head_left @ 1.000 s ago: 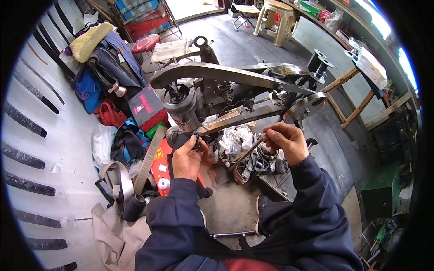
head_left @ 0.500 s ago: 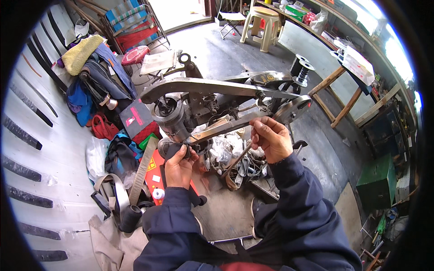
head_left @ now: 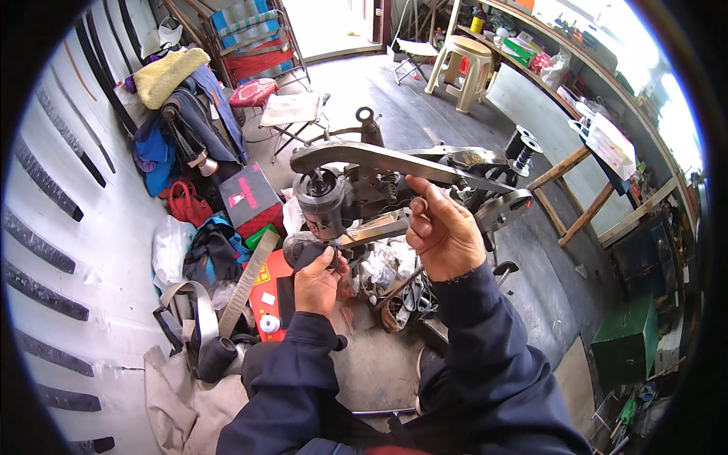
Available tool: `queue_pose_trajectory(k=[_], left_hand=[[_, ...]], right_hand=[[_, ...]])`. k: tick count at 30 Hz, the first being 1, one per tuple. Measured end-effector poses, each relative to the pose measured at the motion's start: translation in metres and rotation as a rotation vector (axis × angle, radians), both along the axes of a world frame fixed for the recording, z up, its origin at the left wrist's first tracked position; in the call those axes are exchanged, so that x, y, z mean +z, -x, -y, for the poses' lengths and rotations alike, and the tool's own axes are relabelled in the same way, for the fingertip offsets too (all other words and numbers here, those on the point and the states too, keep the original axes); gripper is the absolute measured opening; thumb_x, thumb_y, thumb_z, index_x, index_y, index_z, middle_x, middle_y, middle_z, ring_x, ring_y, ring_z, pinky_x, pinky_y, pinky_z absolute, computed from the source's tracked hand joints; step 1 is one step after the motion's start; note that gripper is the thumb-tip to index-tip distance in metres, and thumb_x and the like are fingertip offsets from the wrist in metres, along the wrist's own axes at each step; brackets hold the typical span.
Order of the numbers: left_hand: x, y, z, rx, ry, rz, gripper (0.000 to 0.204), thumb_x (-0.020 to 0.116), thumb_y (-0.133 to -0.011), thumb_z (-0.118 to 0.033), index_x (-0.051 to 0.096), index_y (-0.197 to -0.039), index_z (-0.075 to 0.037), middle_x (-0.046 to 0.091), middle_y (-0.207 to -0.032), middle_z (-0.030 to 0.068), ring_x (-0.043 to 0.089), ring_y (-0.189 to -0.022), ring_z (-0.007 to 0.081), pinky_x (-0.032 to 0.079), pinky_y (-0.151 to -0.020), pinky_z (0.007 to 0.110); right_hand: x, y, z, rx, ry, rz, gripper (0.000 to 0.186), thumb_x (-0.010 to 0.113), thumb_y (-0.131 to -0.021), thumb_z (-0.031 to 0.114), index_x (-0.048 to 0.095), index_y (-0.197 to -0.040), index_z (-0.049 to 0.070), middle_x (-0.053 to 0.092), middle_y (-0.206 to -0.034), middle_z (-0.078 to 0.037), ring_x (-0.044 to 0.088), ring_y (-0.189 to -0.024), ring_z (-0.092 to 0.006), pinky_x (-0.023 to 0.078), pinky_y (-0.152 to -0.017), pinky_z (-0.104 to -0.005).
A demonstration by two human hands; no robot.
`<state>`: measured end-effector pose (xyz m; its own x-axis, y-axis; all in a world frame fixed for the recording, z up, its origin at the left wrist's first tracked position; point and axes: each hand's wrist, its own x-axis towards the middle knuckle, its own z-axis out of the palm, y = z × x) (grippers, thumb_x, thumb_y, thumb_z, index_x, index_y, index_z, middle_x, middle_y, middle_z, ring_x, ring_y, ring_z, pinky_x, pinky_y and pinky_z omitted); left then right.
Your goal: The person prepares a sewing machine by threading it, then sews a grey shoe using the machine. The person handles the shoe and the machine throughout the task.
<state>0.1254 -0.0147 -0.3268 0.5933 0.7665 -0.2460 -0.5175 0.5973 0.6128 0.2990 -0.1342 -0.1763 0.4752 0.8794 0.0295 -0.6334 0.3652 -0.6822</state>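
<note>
Dark piece (head_left: 309, 255), direction and long axis unclear, sits pinched in the left hand (head_left: 319, 283) at the metal machine's (head_left: 394, 159) near left.
Right hand (head_left: 447, 231) hovers apart, hold unclear; farther left, a plastic bag (head_left: 170, 243) has indistinct contents.

R hand (head_left: 447, 235) — raised, now nr machine's long upper arm (head_left: 406, 161)

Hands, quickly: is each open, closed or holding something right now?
Left hand: closed, holding a dark piece.
Right hand: partly curled; whether it holds anything cannot be told.

Left hand (head_left: 316, 288) holding black material (head_left: 309, 256), right hand (head_left: 449, 236) raised — metal machine (head_left: 387, 161) beyond
</note>
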Motion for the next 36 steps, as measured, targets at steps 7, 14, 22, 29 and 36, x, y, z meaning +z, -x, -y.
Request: queue_pose_trajectory(k=[7,14,22,29,36], left_hand=[[0.003,0.0,0.002,0.01,0.014,-0.017,0.014,0.064,-0.095,-0.015,0.066,-0.099,-0.002,0.065,-0.092,0.0062,0.061,-0.089,0.0197,0.05,-0.082,0.038],[0.003,-0.001,0.002,0.017,0.006,-0.017,0.014,0.066,-0.093,-0.015,0.066,-0.1,-0.003,0.064,-0.092,0.0062,0.06,-0.088,0.0197,0.049,-0.081,0.038],[0.003,-0.001,0.002,0.025,0.008,-0.03,0.016,0.066,-0.093,-0.015,0.065,-0.102,-0.002,0.065,-0.092,0.0065,0.061,-0.087,0.0198,0.049,-0.081,0.037],[0.002,-0.002,0.002,0.04,0.018,-0.006,0.016,0.066,-0.094,-0.016,0.068,-0.095,0.0,0.066,-0.09,0.0072,0.063,-0.085,0.02,0.051,-0.078,0.034],[0.001,-0.002,0.002,0.03,-0.009,-0.038,0.015,0.067,-0.093,-0.018,0.066,-0.097,-0.003,0.065,-0.091,0.006,0.061,-0.087,0.0198,0.049,-0.08,0.037]], right_hand=[[0.002,0.008,-0.006,-0.062,0.037,0.009,0.031,0.062,-0.1,0.023,0.066,-0.117,-0.002,0.06,-0.078,-0.001,0.048,-0.057,-0.0078,0.042,-0.05,-0.0255],[-0.005,-0.013,0.011,-0.454,-0.009,0.069,0.012,0.066,-0.097,0.015,0.067,-0.099,0.003,0.066,-0.073,-0.007,0.054,-0.048,-0.0115,0.043,-0.041,-0.0291],[0.004,-0.037,0.027,-0.554,0.046,0.276,0.01,0.065,-0.097,0.012,0.065,-0.1,0.003,0.066,-0.073,-0.008,0.055,-0.048,-0.0119,0.046,-0.043,-0.0286],[0.018,-0.03,0.024,-0.615,0.218,0.914,0.021,0.069,-0.093,0.008,0.07,-0.113,0.002,0.065,-0.074,-0.004,0.056,-0.053,-0.0083,0.046,-0.05,-0.0227],[0.038,-0.04,0.014,-0.714,0.454,1.65,0.022,0.077,-0.082,0.008,0.074,-0.104,0.009,0.068,-0.077,-0.007,0.065,-0.058,-0.0158,0.052,-0.057,-0.0268]])
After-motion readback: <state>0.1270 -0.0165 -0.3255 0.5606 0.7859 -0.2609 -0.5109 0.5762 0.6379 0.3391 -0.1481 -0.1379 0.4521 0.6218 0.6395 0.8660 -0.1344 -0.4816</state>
